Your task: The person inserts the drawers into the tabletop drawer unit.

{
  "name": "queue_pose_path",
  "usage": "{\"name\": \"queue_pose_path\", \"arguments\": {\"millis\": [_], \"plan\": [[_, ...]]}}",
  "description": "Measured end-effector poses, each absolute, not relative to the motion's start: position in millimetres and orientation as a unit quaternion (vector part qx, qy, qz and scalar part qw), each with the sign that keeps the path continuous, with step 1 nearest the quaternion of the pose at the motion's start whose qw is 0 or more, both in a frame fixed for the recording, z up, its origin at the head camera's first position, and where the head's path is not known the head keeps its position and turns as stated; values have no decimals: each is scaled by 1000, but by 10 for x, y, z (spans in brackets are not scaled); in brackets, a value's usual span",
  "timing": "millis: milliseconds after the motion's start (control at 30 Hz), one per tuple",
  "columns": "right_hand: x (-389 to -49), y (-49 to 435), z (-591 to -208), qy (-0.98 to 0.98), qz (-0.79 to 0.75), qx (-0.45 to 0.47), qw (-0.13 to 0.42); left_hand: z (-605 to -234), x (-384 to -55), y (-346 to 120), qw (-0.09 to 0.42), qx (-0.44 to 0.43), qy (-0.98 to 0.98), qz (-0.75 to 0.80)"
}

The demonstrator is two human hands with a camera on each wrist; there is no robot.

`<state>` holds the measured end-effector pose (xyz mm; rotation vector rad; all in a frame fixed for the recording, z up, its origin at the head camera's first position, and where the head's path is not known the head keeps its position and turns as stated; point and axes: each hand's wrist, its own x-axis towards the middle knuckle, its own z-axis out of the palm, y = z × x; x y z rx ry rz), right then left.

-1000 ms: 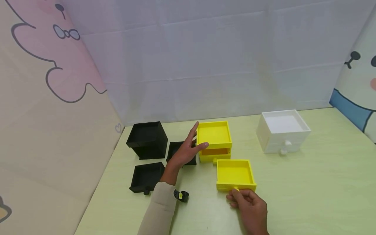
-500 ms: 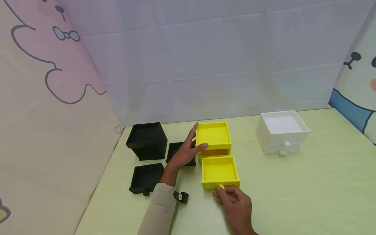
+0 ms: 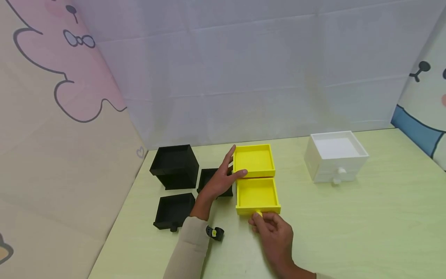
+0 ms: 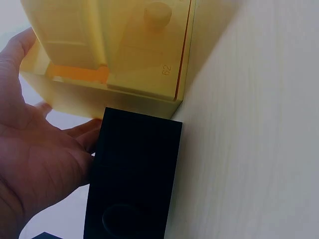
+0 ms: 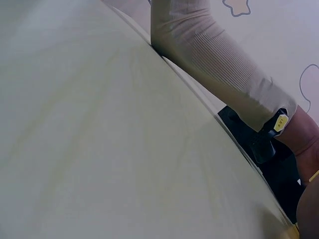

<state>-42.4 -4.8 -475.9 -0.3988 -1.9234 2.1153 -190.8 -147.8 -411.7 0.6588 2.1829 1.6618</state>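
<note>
My right hand (image 3: 275,238) pinches the knob of a yellow drawer (image 3: 258,193) between thumb and fingers. The drawer's back meets the upper opening of a small yellow cabinet (image 3: 254,159), which has a shallow tray top. My left hand (image 3: 223,178) rests against the cabinet's left side, fingers spread, its thumb over the front top edge. In the left wrist view, a lower yellow drawer (image 4: 144,64) with a round knob sits in the cabinet. A black drawer (image 4: 134,164) stands just below the left hand's fingers. The right wrist view mostly shows the table.
Left of the yellow cabinet stands a black cabinet (image 3: 174,166). Another black drawer (image 3: 174,211) lies in front of it. A white cabinet (image 3: 336,159) with two knobs stands at the right. A pale cloth wall (image 3: 244,77) runs along the table's back edge.
My right hand has moved the yellow drawer left and then back toward the cabinet, so that it now covers the upper opening. The left hand has stayed in place.
</note>
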Motion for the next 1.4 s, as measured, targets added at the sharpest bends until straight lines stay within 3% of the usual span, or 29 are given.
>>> {"name": "queue_pose_path", "arguments": {"millis": [367,733,1400], "plan": [[-455,-57,-4745,-662,726,-129,134,-4121,-1918,-1471,160,227,764,582],[-431,-80,-4452,-676,714,-121,138,-4107,-1903,-1476,159,225,765,582],[-453,-80,-4430,-692,696,-117,148,-4126,-1913,-1476,159,228,763,583]]}}
